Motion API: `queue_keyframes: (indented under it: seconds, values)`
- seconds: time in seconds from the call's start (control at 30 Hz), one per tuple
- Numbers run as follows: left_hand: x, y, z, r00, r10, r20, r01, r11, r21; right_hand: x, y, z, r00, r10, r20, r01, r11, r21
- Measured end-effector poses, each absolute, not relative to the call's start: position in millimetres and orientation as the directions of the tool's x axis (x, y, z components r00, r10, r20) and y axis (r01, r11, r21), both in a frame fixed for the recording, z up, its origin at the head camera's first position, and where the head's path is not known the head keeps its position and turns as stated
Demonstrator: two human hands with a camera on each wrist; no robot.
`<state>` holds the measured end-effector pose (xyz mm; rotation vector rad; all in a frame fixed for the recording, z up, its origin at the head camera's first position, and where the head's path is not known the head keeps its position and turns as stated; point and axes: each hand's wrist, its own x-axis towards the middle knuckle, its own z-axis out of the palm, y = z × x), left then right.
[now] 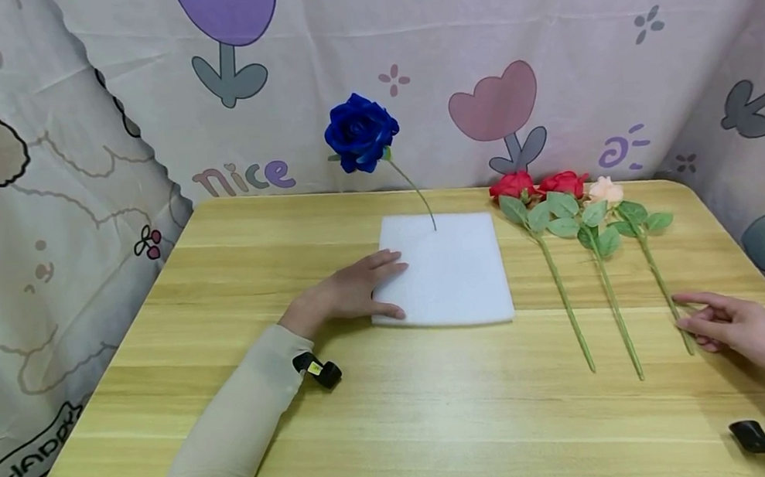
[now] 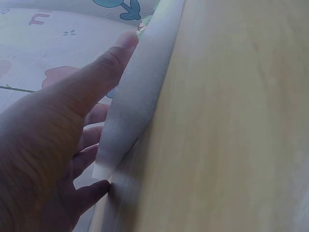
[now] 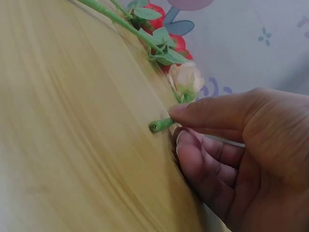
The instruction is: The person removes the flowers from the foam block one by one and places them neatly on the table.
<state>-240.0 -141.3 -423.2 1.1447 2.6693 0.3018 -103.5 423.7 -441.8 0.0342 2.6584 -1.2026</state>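
A square white foam board (image 1: 453,278) lies on the table, and a blue artificial rose (image 1: 361,133) stands in it near the back edge, its thin stem bent to the left. My left hand (image 1: 353,288) rests at the board's left side with spread fingers, some of them on its top. In the left wrist view the thumb lies along the foam board (image 2: 140,82). Far to the right, my right hand (image 1: 738,325) pinches the lower stem of a pale pink rose (image 1: 605,190) between thumb and forefinger. The cut stem end (image 3: 161,125) pokes out past the fingertips.
Two red roses, one on the left (image 1: 512,186) and one in the middle (image 1: 564,184), lie beside the pink one, stems toward me. A patterned cloth (image 1: 362,46) hangs behind the wooden table (image 1: 444,426) and at both sides.
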Motion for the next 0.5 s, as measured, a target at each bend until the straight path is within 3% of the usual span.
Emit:
queue_keyframes:
  seconds: [0.27, 0.5]
  values:
    - [-240, -142, -425, -0.673, 0.730, -0.118, 0.687, 0.677, 0.265, -102, 425, -439, -0.963, -0.113, -0.246, 0.116, 0.649, -0.752]
    - [-240, -142, -425, -0.672, 0.730, -0.123, 0.686, 0.676, 0.268, -100, 416, -425, -0.979, -0.033, -0.202, 0.105, 0.765, -0.635]
